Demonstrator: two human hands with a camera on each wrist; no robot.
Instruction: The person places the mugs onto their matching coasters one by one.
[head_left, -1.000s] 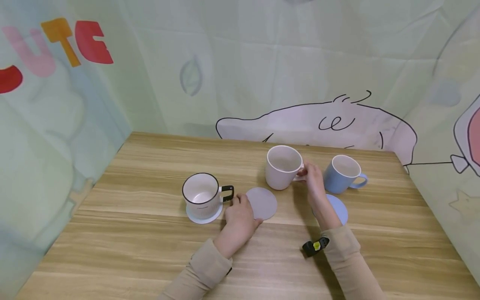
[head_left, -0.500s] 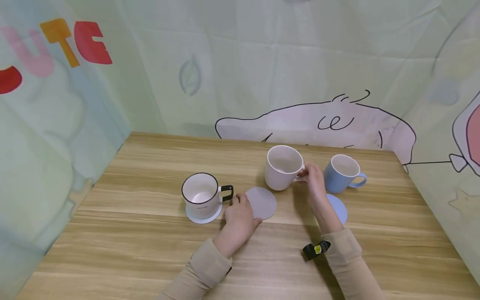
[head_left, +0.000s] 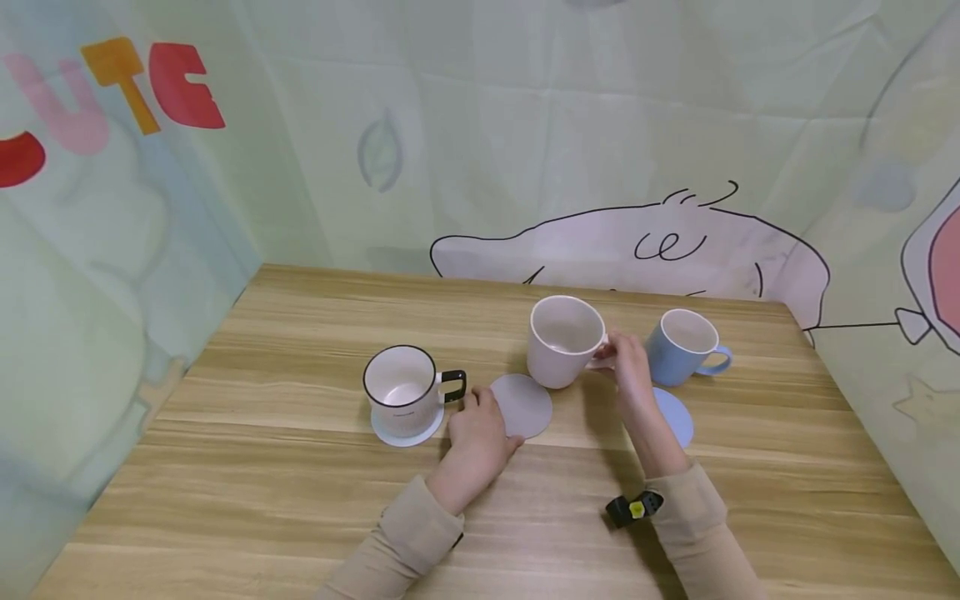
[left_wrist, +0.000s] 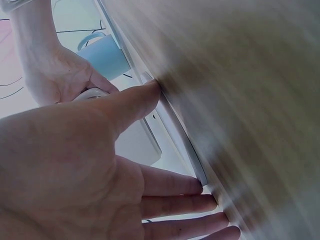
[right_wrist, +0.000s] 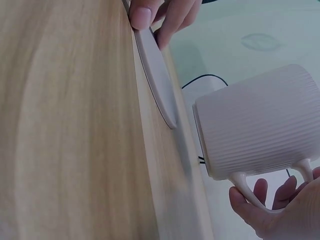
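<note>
On the wooden table, the left hand touched the rim of the grey coaster, thumb spread away from fairly straight fingers. Just behind that coaster was the ribbed mug, its handle pinched between the right hand's thumb and curled fingers (whether its base met the wood, I could not tell). Good handling called for a level mug, a firm pinch and light left-hand pressure against sliding.
</note>
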